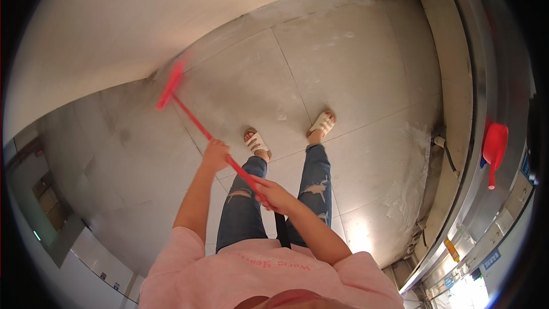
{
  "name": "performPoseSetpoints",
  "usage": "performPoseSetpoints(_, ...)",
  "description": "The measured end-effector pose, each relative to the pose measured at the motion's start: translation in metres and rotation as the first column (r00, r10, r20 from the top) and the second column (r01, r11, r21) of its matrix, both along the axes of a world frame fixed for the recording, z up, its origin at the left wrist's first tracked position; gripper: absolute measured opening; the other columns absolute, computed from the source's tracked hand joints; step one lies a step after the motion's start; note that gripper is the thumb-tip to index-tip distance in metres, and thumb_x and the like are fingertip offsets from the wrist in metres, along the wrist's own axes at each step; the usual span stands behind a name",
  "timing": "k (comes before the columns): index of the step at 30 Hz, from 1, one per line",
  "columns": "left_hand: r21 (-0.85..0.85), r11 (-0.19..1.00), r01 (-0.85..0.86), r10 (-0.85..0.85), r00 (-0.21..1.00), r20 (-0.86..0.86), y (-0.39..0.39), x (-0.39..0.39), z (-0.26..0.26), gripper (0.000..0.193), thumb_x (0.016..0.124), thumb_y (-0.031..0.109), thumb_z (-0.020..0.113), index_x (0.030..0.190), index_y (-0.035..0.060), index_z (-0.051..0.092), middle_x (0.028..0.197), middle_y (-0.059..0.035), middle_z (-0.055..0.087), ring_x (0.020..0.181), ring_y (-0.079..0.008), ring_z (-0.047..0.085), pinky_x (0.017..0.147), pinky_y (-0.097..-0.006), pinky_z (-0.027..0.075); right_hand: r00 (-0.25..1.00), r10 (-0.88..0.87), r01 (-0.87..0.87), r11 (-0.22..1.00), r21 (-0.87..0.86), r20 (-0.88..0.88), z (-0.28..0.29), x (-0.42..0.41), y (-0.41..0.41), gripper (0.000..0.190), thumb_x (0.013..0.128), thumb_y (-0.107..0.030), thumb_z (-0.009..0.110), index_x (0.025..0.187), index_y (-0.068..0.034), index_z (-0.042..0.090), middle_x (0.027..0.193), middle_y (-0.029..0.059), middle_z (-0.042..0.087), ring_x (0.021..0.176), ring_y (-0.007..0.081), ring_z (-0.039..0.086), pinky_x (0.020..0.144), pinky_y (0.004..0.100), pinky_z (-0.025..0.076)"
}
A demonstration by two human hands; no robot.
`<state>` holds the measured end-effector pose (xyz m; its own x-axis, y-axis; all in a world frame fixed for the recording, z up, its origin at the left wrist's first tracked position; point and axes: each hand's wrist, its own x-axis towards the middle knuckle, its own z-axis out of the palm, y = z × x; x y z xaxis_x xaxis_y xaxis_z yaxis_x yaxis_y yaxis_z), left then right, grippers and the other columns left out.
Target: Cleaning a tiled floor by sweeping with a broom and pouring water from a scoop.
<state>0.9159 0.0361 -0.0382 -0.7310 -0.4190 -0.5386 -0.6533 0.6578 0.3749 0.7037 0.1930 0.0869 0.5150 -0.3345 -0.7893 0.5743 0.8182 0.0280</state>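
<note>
Both hands grip the slim red handle of a long-handled broom (195, 122). Farther up the shaft toward the broom head is my left hand (215, 154), its fingers wrapped around it. My right hand (273, 194) clasps the shaft nearer its top end, in front of my legs. The red broom head (171, 85) is blurred, at the far left beside the foot of a pale wall (107, 30); whether it touches the floor I cannot tell. Grey floor tiles (356, 64) spread around my feet in light sandals, with whitish smears on them.
Along the right runs a stainless-steel counter (476, 94) bearing a red plastic scoop (495, 148) and a yellow-orange container (451, 249). Beneath it, a pipe fitting (439, 141) with a dark hose sits near the floor. The pale wall has a corner at the left. White cabinets (101, 257) stand lower left.
</note>
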Motion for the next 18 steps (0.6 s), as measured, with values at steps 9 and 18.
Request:
performPoseSetpoints(9, -0.135, 0.967, -0.216, 0.202, 0.973, -0.113, -0.030, 0.072, -0.008, 0.017, 0.070, 0.019, 0.067, 0.080, 0.0050, 0.064, 0.102, -0.0144, 0.061, 0.110, -0.0349, 0.050, 0.095, -0.0440, 0.040, 0.991, -0.134, 0.134, 0.991, 0.016, 0.007, -0.002, 0.074, -0.041, 0.047, 0.097, -0.028, 0.049, 0.141, -0.016, 0.037, 0.071, -0.0004, 0.049, 0.047, 0.0044, 0.034, 0.039, 0.0192, 0.029)
performPoseSetpoints(18, -0.009, 0.998, 0.063, -0.062, 0.942, -0.330, 0.015, -0.112, 0.010, 0.017, 0.066, 0.022, 0.070, 0.079, 0.0129, 0.064, 0.094, -0.0032, 0.059, 0.109, -0.0280, 0.049, 0.106, -0.0535, 0.025, 0.881, -0.409, 0.443, 0.889, 0.113, -0.237, 0.080, -0.019, 0.042, 0.045, 0.099, -0.023, 0.044, 0.142, -0.018, 0.033, 0.071, 0.0013, 0.048, 0.046, 0.0043, 0.031, 0.037, 0.0165, 0.026)
